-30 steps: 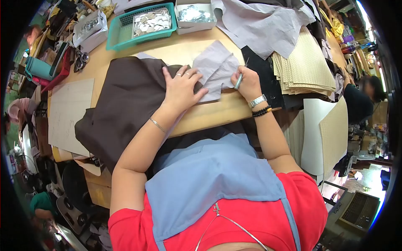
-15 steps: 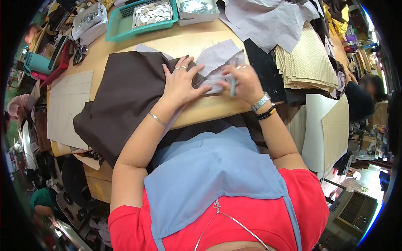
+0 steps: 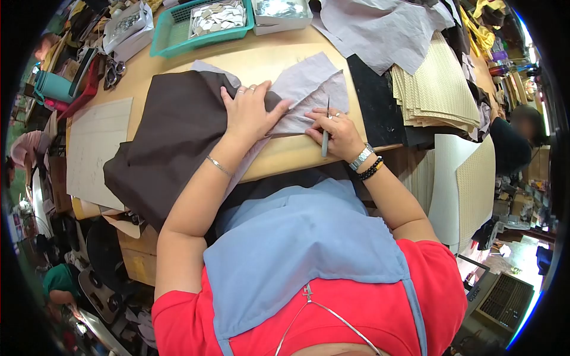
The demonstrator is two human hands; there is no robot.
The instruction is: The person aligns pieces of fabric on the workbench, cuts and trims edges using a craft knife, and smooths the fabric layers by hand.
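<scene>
Facing a wooden desk [image 3: 285, 159], person wears blue apron [image 3: 297, 237] over red shirt [image 3: 427, 285]. Strip of wood shows along near edge. Dark brown cloth [image 3: 184, 118] drapes over that edge at left, hides much of the surface. Left hand [image 3: 246, 113] rests on it, palm down, fingers slightly spread, thumb by the pale lilac cloth [image 3: 312, 74]. Right hand [image 3: 337, 135] grips a slim grey tool [image 3: 325, 142], dark tip pointing away from body. Lilac cloth lies creased between and beyond both hands; right fingertips at its near right part, contact unclear. Brown cloth and left hand cover some of it.

Left side of desk: flat pale board [image 3: 98, 151], scissors [image 3: 113, 74] farther up. Right: black sheet [image 3: 374, 101], then stack of cream textured sheets [image 3: 433, 89]. Far side: teal basket [image 3: 172, 44] with white pieces [image 3: 217, 21], white box [image 3: 282, 26] of shiny bits beside it, crumpled grey-lilac fabric [image 3: 380, 35] to the right.

Room around is cluttered, curved by lens. Another person in dark top [image 3: 510, 148] off right; someone in green [image 3: 59, 279] off left, mostly cut off.
</scene>
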